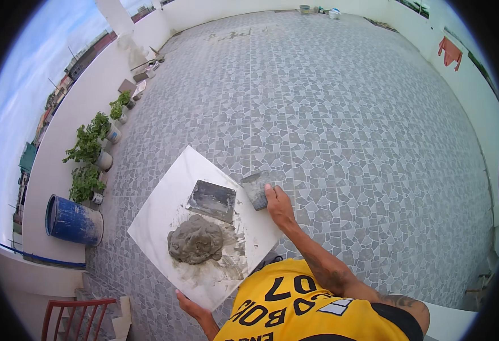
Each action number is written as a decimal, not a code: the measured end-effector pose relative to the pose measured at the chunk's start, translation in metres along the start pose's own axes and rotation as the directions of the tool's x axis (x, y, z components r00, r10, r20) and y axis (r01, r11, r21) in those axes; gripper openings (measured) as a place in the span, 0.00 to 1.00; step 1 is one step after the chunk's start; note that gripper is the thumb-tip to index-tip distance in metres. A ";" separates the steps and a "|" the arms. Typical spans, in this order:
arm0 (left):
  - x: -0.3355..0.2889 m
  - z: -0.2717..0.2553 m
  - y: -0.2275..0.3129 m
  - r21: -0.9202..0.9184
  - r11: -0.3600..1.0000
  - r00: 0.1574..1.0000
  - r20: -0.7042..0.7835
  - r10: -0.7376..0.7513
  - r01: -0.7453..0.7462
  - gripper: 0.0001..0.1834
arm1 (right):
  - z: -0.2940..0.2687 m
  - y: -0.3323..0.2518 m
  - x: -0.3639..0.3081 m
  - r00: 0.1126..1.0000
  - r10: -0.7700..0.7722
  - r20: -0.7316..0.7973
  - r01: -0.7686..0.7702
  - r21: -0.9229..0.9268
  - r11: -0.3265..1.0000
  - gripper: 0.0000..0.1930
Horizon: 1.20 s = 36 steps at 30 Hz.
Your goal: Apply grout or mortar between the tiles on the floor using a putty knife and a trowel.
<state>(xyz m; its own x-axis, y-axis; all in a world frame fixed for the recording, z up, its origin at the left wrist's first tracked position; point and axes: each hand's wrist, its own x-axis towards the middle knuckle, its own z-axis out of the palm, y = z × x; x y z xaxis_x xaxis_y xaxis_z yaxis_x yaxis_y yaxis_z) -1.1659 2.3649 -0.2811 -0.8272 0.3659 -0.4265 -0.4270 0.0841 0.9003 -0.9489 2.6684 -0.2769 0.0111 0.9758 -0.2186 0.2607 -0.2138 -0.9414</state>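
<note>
My left hand grips the lower edge of a large white square tile, its thumb along the rim and its other fingers hidden beneath. A heap of wet grey mortar sits on the tile, with smears around it. Just beyond the heap lies a dark rectangular plate, streaked with mortar. At the tile's right edge, my right hand is closed on a flat grey rectangular plate, coated in mortar. I cannot make out whether that plate touches the tile.
Patterned grey tiles cover the terrace floor. Along the left wall stand a blue drum and several potted plants. A red railing is at the lower left. Buckets stand by the far wall; a red cloth hangs right.
</note>
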 end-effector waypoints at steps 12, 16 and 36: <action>0.418 0.516 -0.034 0.075 0.994 0.975 0.204 -0.093 0.079 0.31 | 0.099 -0.011 0.596 0.979 0.015 -0.203 -0.028 -0.061 0.998 0.24; 0.549 0.692 -0.024 0.079 0.995 0.974 0.215 -0.072 0.056 0.30 | 0.123 -0.019 0.795 0.970 0.092 -0.227 -0.084 0.046 0.995 0.22; 0.659 0.821 0.062 -0.066 0.997 0.985 0.172 -0.030 0.042 0.35 | 0.249 -0.125 0.992 0.999 0.025 -0.031 -0.024 0.056 0.998 0.23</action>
<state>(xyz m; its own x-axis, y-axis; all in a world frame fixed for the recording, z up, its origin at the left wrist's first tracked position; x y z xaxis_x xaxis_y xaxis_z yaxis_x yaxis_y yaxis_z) -1.4372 3.3725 -0.4351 -0.7392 0.5168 -0.4318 -0.4842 0.0379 0.8741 -1.2108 3.6515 -0.4400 0.0473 0.9710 -0.2343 0.2056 -0.2390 -0.9490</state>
